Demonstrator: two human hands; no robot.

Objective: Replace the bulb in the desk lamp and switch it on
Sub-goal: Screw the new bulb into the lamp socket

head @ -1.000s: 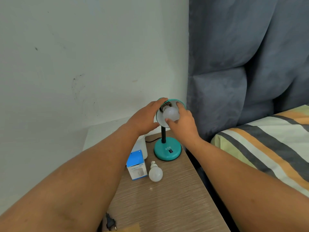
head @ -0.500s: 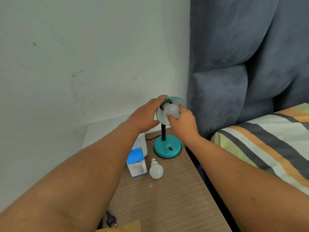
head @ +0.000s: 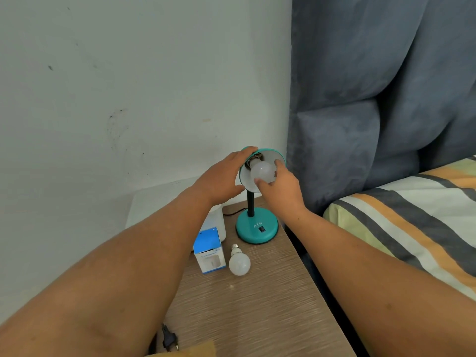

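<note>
The left hand [head: 219,180] is cupping the rim of the teal metal lamp shade [head: 279,157] while the right hand [head: 282,188] is pinching the frosted white globe bulb [head: 262,171] in its fingertips at the socket, so the swap looks partway through. A second white bulb [head: 239,262] is lying on the wood-grain bedside table [head: 257,305] beside a blue-and-white carton [head: 209,249], and the unplugged black plug [head: 168,340] is suggesting that plugging in and switching on remain. The held bulb's long axis is running base-first into the shade, dome pointing toward the camera and slightly down.
</note>
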